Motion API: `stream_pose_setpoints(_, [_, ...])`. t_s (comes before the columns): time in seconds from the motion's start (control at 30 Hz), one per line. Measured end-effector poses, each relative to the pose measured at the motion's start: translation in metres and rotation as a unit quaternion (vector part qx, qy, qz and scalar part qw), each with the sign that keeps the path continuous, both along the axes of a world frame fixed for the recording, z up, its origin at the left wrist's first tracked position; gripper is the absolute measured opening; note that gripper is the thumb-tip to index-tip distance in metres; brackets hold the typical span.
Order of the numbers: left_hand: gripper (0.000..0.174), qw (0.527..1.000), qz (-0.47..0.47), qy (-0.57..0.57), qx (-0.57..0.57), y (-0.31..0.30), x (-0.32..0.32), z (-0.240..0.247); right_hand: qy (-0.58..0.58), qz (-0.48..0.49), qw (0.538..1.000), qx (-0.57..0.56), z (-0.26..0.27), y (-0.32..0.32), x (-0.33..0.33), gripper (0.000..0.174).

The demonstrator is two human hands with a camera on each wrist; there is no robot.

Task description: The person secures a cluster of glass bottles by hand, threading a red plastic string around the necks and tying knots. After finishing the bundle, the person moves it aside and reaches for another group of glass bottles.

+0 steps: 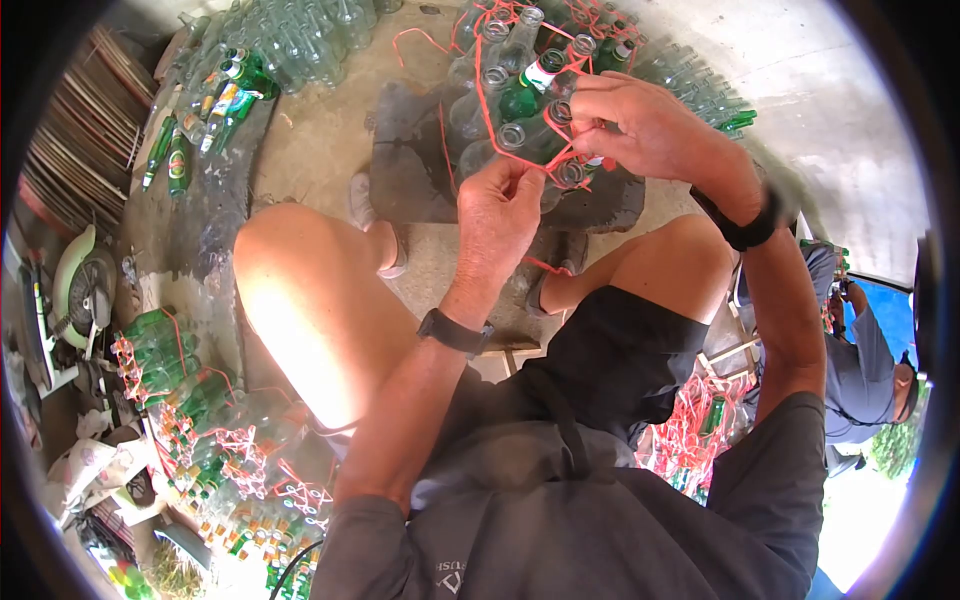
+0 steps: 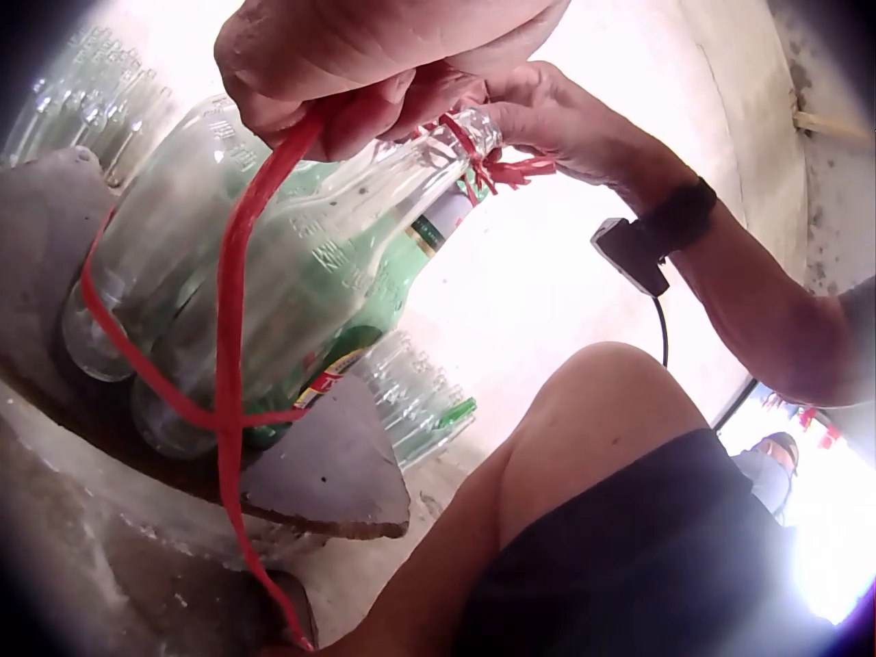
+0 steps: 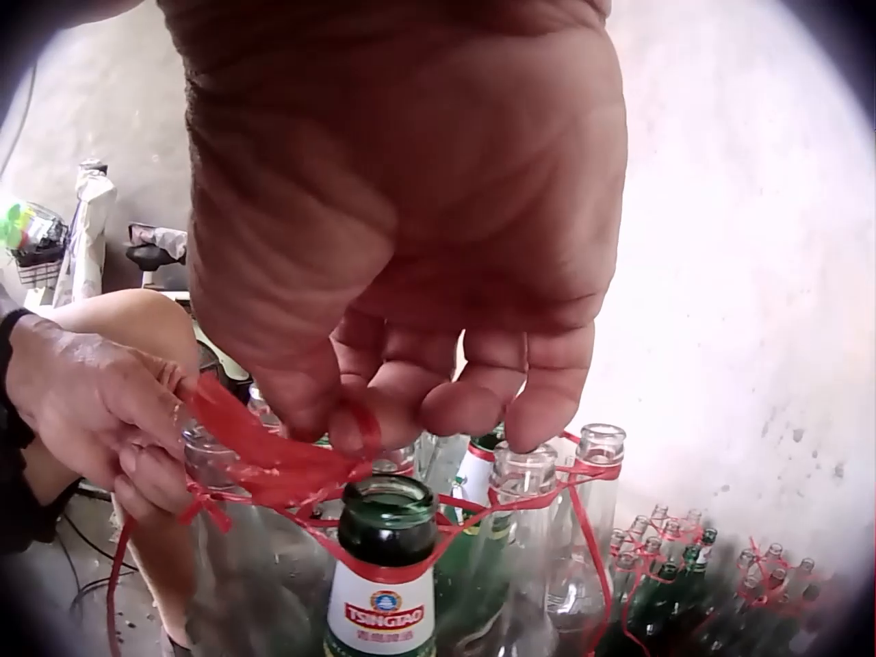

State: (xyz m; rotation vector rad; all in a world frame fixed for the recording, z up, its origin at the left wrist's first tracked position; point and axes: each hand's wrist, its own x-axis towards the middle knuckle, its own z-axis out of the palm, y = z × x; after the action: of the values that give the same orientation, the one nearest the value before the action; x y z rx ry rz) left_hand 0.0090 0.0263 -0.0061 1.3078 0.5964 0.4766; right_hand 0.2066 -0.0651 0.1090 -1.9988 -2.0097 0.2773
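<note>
Several clear and green bottles stand bundled together, red plastic twine (image 2: 236,315) running round their bodies and necks. In the right wrist view, a green bottle with a Tsingtao label (image 3: 381,602) is at the front of the bundle. My left hand (image 1: 500,215) pinches the twine at the near side of the necks; a long tail of it hangs down in the left wrist view. Over the bottle tops at the right, my right hand (image 1: 640,120) has a red strip between thumb and forefinger, its other fingers curled. The twine stretches between both hands close to the rims.
Beneath the bundle is a dark slab (image 1: 400,150), between my spread legs. Loose clear bottles (image 1: 300,45) crowd the far left, with green bottles (image 1: 178,165) lying nearer. Tied bundles (image 1: 165,360) stand at the lower left. Another person (image 1: 860,370) is at the right.
</note>
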Motion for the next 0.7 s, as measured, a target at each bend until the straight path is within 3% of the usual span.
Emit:
stream_pose_setpoints(0.03, [0.018, 1.0, -0.001, 0.007, 0.001, 0.0, 0.0, 0.0, 0.0, 0.0, 1.0, -0.001, 0.002, -0.001, -0.001, 0.017])
stream_pose_setpoints(0.1, [0.017, 1.0, 0.003, 0.0, 0.0, 0.0, 0.001, -0.001, 0.163, -0.091, 0.975, -0.123, 0.01, -0.002, -0.003, 0.016])
stream_pose_setpoints(0.2, [0.017, 1.0, 0.009, -0.008, -0.003, -0.002, 0.001, -0.002, 0.149, -0.114, 0.969, -0.158, 0.012, -0.004, 0.001, 0.015])
stream_pose_setpoints(0.33, [0.017, 1.0, 0.011, -0.007, -0.005, -0.002, 0.002, -0.001, 0.039, -0.036, 0.995, -0.082, 0.007, -0.005, 0.005, 0.014])
stream_pose_setpoints(0.4, [0.017, 1.0, 0.013, -0.01, -0.008, -0.003, 0.001, -0.001, 0.076, -0.033, 0.996, -0.017, 0.001, -0.002, 0.003, 0.015])
stream_pose_setpoints(0.43, [0.017, 1.0, 0.015, -0.013, -0.011, -0.003, 0.001, -0.001, 0.076, -0.033, 0.996, -0.017, 0.002, -0.001, 0.001, 0.015])
stream_pose_setpoints(0.5, [0.017, 1.0, 0.012, -0.01, -0.013, -0.002, 0.001, -0.001, 0.222, -0.108, 0.965, -0.094, 0.005, -0.001, -0.005, 0.016])
stream_pose_setpoints(0.6, [0.018, 1.0, 0.009, -0.008, -0.011, -0.002, 0.001, -0.001, 0.282, -0.105, 0.951, -0.07, -0.004, -0.001, -0.001, 0.017])
stream_pose_setpoints(0.63, [0.018, 1.0, 0.01, -0.011, -0.008, -0.002, 0.001, 0.0, 0.281, -0.105, 0.951, -0.069, -0.003, -0.001, -0.001, 0.017])
stream_pose_setpoints(0.7, [0.018, 1.0, 0.01, -0.01, 0.004, -0.003, 0.001, 0.003, 0.117, -0.121, 0.982, -0.081, 0.003, -0.002, -0.002, 0.017])
